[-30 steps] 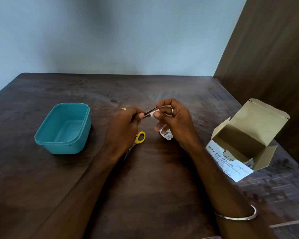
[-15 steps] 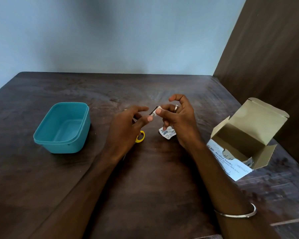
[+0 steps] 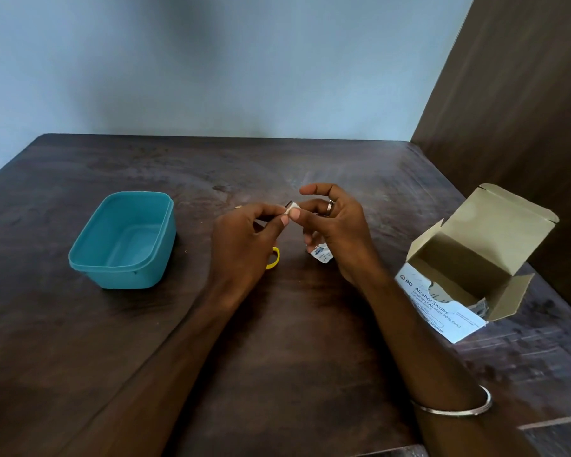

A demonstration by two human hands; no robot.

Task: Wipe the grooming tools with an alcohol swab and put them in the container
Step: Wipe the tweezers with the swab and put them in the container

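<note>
My left hand (image 3: pixel 244 245) pinches a small thin metal grooming tool (image 3: pixel 289 204), of which only the dark tip shows past my fingers. My right hand (image 3: pixel 333 225) pinches a white alcohol swab (image 3: pixel 292 208) folded round that tip. Both hands are raised a little above the dark wooden table (image 3: pixel 277 341). Under my left hand lie scissors, mostly hidden, with one yellow handle loop (image 3: pixel 273 258) showing. An empty teal plastic container (image 3: pixel 126 240) stands on the table to the left of my hands.
A torn swab wrapper (image 3: pixel 321 254) lies on the table below my right hand. An open cardboard box of alcohol swabs (image 3: pixel 468 268) sits at the right, close to a brown wall panel (image 3: pixel 524 127). A pale blue wall stands behind the table.
The swab has slid along the tool toward its tip, so less metal shows. My hands have drawn closer together and now hide more of the scissors.
</note>
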